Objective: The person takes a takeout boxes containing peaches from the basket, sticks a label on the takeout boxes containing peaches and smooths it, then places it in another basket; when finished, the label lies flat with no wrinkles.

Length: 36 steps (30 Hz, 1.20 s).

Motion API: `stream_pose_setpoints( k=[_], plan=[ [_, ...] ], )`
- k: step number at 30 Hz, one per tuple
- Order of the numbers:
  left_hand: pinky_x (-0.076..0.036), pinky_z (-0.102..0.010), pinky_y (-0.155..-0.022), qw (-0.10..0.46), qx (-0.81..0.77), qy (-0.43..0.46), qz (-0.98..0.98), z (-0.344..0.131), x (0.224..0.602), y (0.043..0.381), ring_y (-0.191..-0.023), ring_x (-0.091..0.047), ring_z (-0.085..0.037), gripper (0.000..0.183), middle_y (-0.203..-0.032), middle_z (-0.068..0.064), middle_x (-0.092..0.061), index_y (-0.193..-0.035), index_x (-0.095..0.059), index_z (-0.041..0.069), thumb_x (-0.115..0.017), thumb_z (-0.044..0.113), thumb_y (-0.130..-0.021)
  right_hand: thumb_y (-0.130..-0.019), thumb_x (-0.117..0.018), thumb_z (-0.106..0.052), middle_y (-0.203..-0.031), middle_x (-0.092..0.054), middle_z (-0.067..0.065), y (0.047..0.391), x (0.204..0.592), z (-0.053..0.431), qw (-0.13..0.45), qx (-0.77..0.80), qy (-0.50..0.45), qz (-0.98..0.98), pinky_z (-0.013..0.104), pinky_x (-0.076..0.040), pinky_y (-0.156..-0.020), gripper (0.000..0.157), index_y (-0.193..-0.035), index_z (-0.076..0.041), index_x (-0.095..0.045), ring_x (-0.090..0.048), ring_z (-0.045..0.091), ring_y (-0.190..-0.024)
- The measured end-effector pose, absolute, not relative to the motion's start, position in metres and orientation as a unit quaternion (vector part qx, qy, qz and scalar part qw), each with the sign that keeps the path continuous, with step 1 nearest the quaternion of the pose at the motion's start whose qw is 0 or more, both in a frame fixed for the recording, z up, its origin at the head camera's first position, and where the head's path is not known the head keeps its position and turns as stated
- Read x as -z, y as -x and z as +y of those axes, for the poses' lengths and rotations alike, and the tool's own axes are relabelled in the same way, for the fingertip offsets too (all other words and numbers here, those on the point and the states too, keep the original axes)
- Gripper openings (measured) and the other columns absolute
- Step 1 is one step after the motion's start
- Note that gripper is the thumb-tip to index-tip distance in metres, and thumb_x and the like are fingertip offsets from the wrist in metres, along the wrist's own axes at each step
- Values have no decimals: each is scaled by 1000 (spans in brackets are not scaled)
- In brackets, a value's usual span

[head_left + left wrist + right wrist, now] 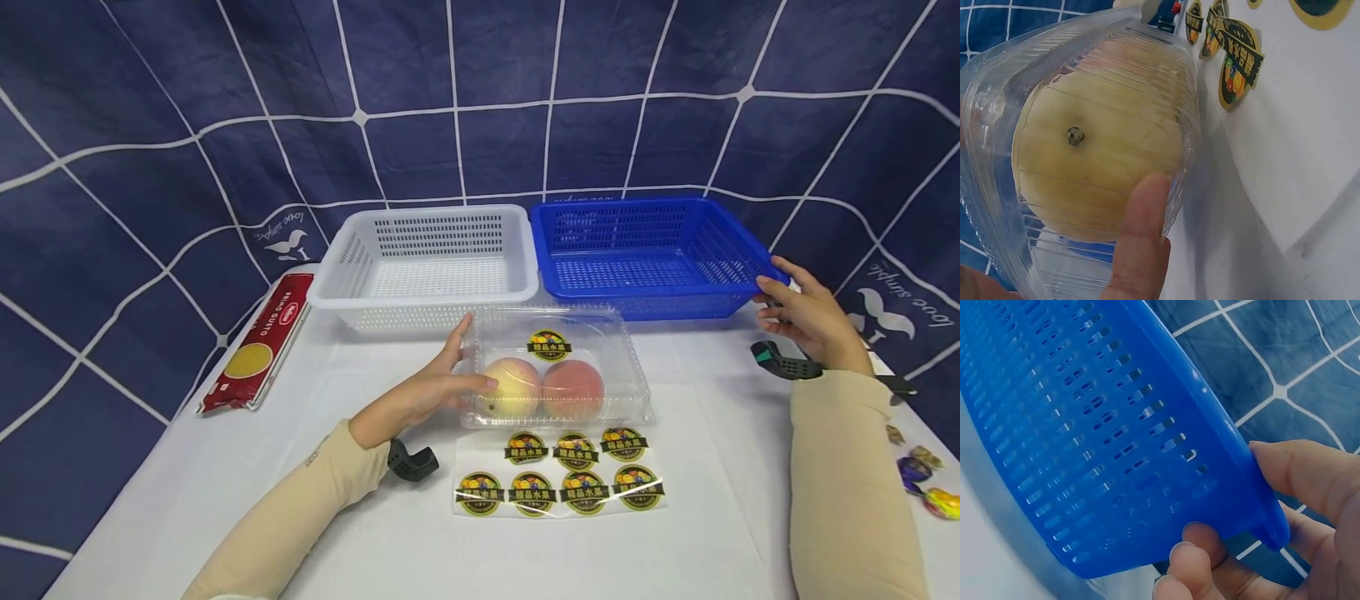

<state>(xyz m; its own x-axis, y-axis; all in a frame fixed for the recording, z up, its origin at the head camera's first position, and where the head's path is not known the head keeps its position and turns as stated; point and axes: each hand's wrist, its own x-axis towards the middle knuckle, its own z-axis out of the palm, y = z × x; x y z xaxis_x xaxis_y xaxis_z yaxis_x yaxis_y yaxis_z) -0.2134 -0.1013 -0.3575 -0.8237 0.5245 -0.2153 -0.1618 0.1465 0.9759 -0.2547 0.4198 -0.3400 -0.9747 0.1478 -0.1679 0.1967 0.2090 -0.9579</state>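
Observation:
A lidded clear plastic fruit box point(626, 358) holds a yellow-and-pink peach point(512, 387) and a redder one point(573, 389). A round black-and-gold fruit sticker point(549, 345) is on its lid. My left hand point(431, 387) grips the box's left end, thumb along the near side and forefinger stretched up toward the back corner. Seen from the left wrist, a digit point(1138, 237) presses the ribbed wall beside the yellow peach. At the far right, my right hand point(813, 321) holds the corner of a blue basket point(637, 304), fingers bent around its rim.
Left of the blue basket stands a white basket point(431, 296). In front of the box lies a sheet of stickers point(558, 508). A red pasta packet point(258, 346) is at the left, and small wrapped sweets point(915, 471) lie at the right edge. A dark blue checked cloth point(502, 75) hangs behind.

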Motion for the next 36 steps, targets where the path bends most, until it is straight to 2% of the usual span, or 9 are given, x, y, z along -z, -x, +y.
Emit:
stream_pose_setpoints(
  k=[10, 14, 17, 20, 23, 26, 29, 33, 36],
  plan=[
    [-34, -68, -104, 260, -650, -129, 702, -109, 345, 205, -143, -22, -49, 105, -162, -24, 4, -158, 4, 42, -68, 20, -85, -89, -65, -53, -83, -62, -15, 254, 343, 418, 9, 619, -121, 776, 21, -55, -64, 95, -160, -36, -5, -62, 7, -71],
    [-46, -56, -99, 234, -663, -128, 699, -113, 337, 203, -131, -44, -42, 101, -161, -26, 4, -159, 0, 40, -66, 21, -86, -92, -64, -49, -83, -62, -14, 254, 344, 419, 10, 629, -122, 768, 21, -55, -63, 91, -160, -36, -5, -62, 8, -70],
    [-54, -46, -89, 213, -672, -135, 696, -115, 328, 204, -120, -53, -36, 98, -162, -27, -4, -160, -2, 38, -63, 20, -86, -95, -62, -46, -83, -62, -13, 255, 344, 420, 12, 631, -118, 767, 21, -55, -62, 88, -160, -36, -4, -62, 8, -70],
    [-55, -35, -80, 199, -679, -140, 692, -117, 317, 205, -118, -54, -31, 95, -162, -24, -14, -160, -4, 37, -61, 20, -86, -96, -60, -46, -83, -62, -13, 256, 345, 420, 11, 626, -113, 771, 21, -55, -62, 86, -160, -36, -4, -63, 8, -70],
    [-54, -30, -76, 191, -686, -141, 688, -117, 307, 209, -120, -52, -31, 91, -161, -21, -21, -161, -5, 34, -57, 22, -88, -96, -60, -47, -83, -62, -13, 256, 345, 419, 7, 623, -113, 774, 22, -55, -62, 86, -160, -37, -5, -63, 8, -69],
    [-55, -32, -77, 179, -691, -142, 685, -114, 296, 215, -124, -51, -31, 86, -159, -20, -26, -161, -7, 32, -55, 25, -90, -96, -60, -47, -82, -62, -12, 256, 345, 418, 5, 630, -115, 768, 22, -54, -61, 85, -160, -38, -7, -63, 9, -68],
    [-58, -40, -79, 166, -702, -146, 677, -108, 288, 224, -120, -55, -35, 83, -156, -21, -30, -161, -11, 30, -54, 24, -91, -97, -59, -47, -83, -62, -11, 256, 346, 418, 6, 634, -118, 765, 23, -54, -61, 82, -160, -39, -7, -63, 9, -68],
    [-60, -44, -74, 154, -723, -138, 659, -96, 281, 236, -118, -57, -40, 80, -159, -16, -26, -160, -16, 31, -56, 24, -92, -98, -57, -48, -83, -62, -11, 256, 347, 417, 9, 627, -120, 769, 24, -55, -61, 79, -159, -41, -6, -64, 10, -68],
    [-60, -42, -74, 151, -738, -129, 645, -85, 278, 246, -125, -53, -41, 78, -161, -12, -22, -160, -17, 32, -57, 24, -93, -98, -57, -48, -83, -62, -11, 258, 347, 415, 10, 632, -120, 766, 25, -55, -61, 79, -159, -41, -7, -65, 10, -68]
  ],
)
